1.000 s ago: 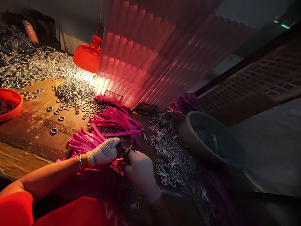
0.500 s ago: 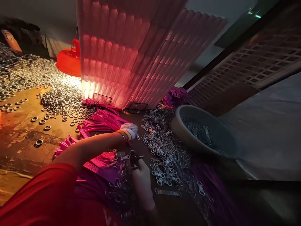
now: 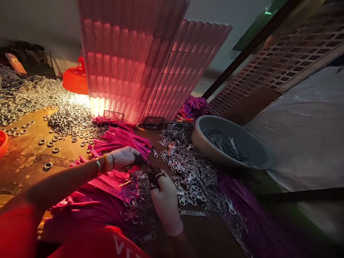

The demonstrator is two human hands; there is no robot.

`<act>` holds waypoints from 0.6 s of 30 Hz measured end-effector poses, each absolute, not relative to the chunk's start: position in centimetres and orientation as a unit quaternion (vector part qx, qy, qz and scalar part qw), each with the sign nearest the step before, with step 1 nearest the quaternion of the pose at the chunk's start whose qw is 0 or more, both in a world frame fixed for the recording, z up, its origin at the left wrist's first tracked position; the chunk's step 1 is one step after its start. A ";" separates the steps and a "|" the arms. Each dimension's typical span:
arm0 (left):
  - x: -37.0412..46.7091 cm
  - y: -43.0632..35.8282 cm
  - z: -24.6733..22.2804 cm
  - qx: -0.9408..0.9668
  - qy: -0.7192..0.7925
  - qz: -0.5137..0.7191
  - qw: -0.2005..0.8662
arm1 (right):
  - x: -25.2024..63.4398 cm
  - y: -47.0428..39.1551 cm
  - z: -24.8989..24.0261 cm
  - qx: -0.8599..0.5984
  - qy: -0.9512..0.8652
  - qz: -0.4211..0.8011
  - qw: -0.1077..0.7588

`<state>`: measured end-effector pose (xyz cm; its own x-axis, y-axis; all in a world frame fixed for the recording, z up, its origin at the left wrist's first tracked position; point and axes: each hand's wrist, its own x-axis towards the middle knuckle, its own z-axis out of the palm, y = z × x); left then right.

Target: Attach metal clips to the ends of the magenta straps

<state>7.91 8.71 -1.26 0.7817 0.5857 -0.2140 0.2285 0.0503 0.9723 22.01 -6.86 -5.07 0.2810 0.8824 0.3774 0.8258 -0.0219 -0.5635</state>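
At the middle of the desk (image 3: 30,156), the hands work close together; the left hand (image 3: 122,157), in a dotted knit glove, has its fingers closed, apparently on a pink strap (image 3: 146,162), though shadow blurs the grip; the right hand (image 3: 165,200) is curled round a dark piece (image 3: 154,174), too murky to name.

Down at seven o'clock from them, the near straps (image 3: 113,188) have metal links (image 3: 133,201) lying at their ends, so that bundle looks the further along, though whether each is joined I cannot tell; at eleven o'clock, the far straps (image 3: 119,138) show no clear fittings and look left to do.

Plenty of loose stock, too: eyelet links (image 3: 188,175) spread at three o'clock, more in the grey tub (image 3: 197,138) at two, rings (image 3: 71,118) heaped at ten beneath the red lamp (image 3: 75,80); by that, I'd judge much is left, the overall share unclear.
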 end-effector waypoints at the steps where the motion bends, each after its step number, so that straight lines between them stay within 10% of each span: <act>1: 6.6 7.8 -1.1 0.668 0.305 0.115 0.669 | 21.6 -6.8 -4.6 -0.712 -0.614 0.030 0.340; 10: 2.9 4.0 -1.4 0.786 0.306 0.128 0.521 | 18.5 -6.9 -3.4 -0.670 -0.720 -0.123 0.129; 18: 2.0 3.4 -2.6 0.904 0.222 0.118 0.346 | 18.3 -7.2 -4.2 -0.651 -0.729 -0.169 0.132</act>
<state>2.00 3.43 -2.56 0.8734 0.4833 0.0596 0.3204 -0.6624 0.6772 18.32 -7.16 -4.24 -0.1189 0.9036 0.4116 0.9925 0.0967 0.0744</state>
